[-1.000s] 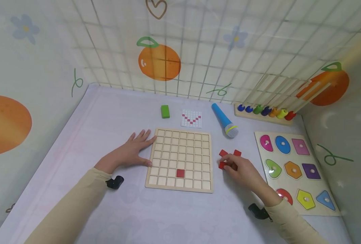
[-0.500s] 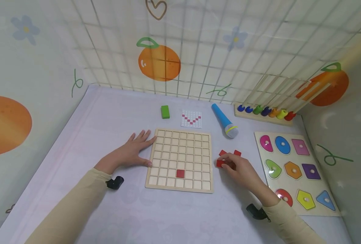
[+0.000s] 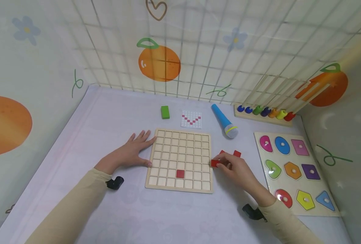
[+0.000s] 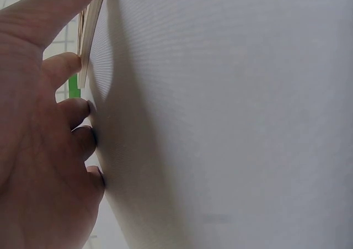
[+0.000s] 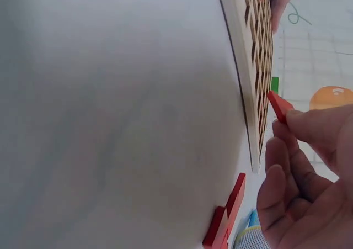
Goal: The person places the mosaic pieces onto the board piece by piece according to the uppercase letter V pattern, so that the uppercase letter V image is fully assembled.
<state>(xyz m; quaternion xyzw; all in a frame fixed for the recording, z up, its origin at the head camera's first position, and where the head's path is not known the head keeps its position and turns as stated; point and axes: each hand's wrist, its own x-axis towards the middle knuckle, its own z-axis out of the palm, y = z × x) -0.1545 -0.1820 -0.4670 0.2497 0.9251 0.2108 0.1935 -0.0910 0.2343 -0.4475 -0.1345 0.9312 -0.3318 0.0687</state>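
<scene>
A wooden grid board (image 3: pixel 180 190) lies mid-table, with one red square tile (image 3: pixel 180 174) in a cell of its second row from the front. My left hand (image 3: pixel 131 151) lies with fingers spread; its thumb and forefinger touch the board's left edge. At the board's right edge, my right hand (image 3: pixel 236 169) pinches another red tile (image 5: pixel 280 105) between thumb and fingers, raised above the table in the right wrist view. Loose red tiles (image 3: pixel 237 153) lie just beyond that hand, partly hidden by it. Behind the board rests a small card (image 3: pixel 191 119) printed with a red V of squares.
A green block (image 3: pixel 165 112) and a blue toy microphone (image 3: pixel 223 118) lie behind the board. At the right is a shape puzzle (image 3: pixel 293 200) with knobbed pieces; a bead rack (image 3: pixel 262 117) stands at the back right against the wire grid wall.
My right hand has lifted a red tile from beside the loose ones and carried it left to the board's right edge. My left hand stays in place.
</scene>
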